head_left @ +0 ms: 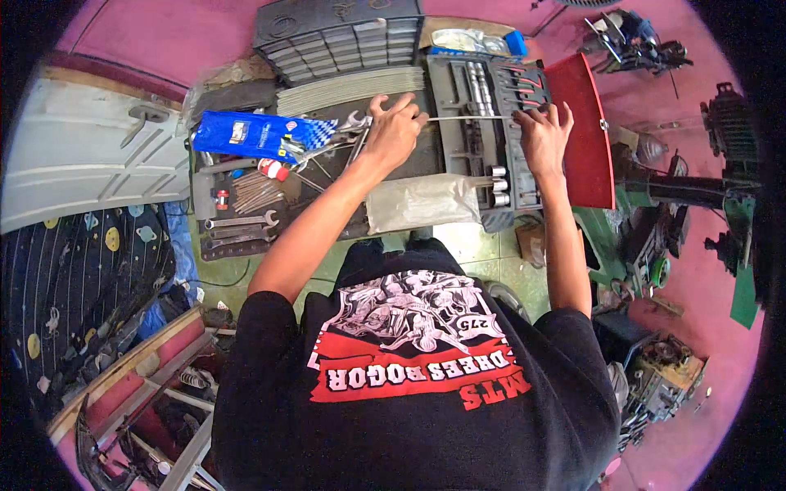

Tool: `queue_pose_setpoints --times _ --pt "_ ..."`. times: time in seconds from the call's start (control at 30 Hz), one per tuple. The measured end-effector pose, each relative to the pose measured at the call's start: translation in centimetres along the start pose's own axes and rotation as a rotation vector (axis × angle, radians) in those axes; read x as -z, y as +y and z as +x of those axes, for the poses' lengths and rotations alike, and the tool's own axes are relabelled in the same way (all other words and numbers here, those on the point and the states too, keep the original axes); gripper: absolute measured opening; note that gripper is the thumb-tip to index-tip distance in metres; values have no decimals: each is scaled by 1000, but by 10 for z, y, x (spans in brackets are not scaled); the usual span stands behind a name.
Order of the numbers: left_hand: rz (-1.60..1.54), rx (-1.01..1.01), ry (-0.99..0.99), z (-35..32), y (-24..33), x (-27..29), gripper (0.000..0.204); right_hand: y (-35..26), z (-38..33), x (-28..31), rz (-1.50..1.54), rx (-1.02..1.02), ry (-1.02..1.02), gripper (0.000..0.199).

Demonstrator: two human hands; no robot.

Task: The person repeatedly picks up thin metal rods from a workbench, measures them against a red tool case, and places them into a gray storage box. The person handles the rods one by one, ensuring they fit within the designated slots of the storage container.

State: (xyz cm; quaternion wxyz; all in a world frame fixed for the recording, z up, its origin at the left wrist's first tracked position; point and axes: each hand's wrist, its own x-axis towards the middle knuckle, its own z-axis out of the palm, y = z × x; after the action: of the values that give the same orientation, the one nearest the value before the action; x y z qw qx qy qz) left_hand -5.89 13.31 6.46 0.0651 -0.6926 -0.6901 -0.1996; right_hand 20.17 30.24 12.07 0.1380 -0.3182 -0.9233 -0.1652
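Note:
My left hand (395, 127) grips one end of a long thin metal rod (468, 118) that runs level to the right. My right hand (543, 135) rests on the other end of the rod, fingers spread over the dark socket tool case (483, 147). Under the rod the case holds rows of sockets and bits. A shiny wrench (354, 123) lies just left of my left hand.
A blue packet (258, 135), several loose wrenches (241, 221) and small tools lie at the left. A folded plastic bag (422, 203) sits near me. A grey drawer organiser (344, 37) stands behind. A red lid (583, 131) rises at the right, with engine parts beyond.

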Motion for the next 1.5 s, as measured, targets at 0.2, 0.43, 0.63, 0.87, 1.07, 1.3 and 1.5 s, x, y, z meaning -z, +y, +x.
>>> queue_pose_setpoints --times 0.2,0.43,0.63,0.87,1.07,1.3,1.5 --pt "-60 -62 -5 18 51 -4 22 40 -40 34 -39 -36 11 32" --pt "-180 -183 46 37 117 -21 19 92 -71 75 -143 -74 61 25" --pt "-289 -234 85 53 170 -33 18 132 -100 102 -186 -118 31 32" --pt "-387 -270 109 60 221 -57 16 164 -132 114 -281 -151 35 31" --pt "-459 -273 61 57 241 -66 18 175 -145 114 -288 -148 10 30" --pt "-466 -226 76 47 243 -75 18 173 -147 103 -200 -124 12 29" --pt "-378 -196 38 41 235 -75 22 168 -143 95 -178 -105 -11 29"
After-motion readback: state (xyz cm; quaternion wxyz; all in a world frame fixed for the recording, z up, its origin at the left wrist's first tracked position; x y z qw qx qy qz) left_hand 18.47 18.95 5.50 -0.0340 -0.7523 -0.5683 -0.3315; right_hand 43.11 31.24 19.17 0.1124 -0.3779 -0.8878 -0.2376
